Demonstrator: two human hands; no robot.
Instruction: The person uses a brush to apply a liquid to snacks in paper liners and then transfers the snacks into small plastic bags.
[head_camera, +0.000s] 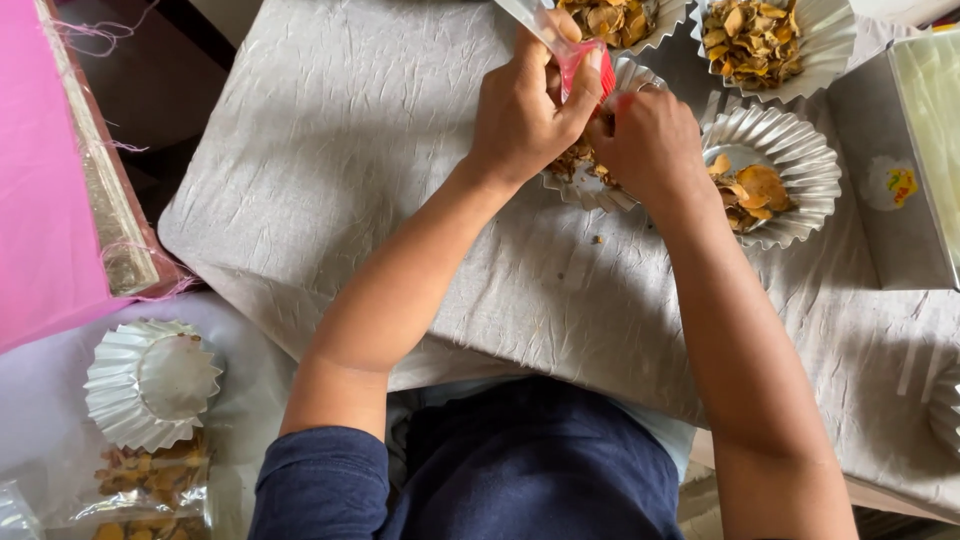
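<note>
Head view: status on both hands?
Left hand pinching clear pouch with red strip. Right hand at its lower end, above fluted foil cup. Nothing blocking.

The foil cup under both hands is mostly covered; only its rim and some dried chips show. The clear pouch is cut off at 12 o'clock. The left hand hides how the grip closes on it. The right hand conceals its fingertips.

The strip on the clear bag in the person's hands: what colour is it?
Red, on the clear bag between both hands; head view.
</note>
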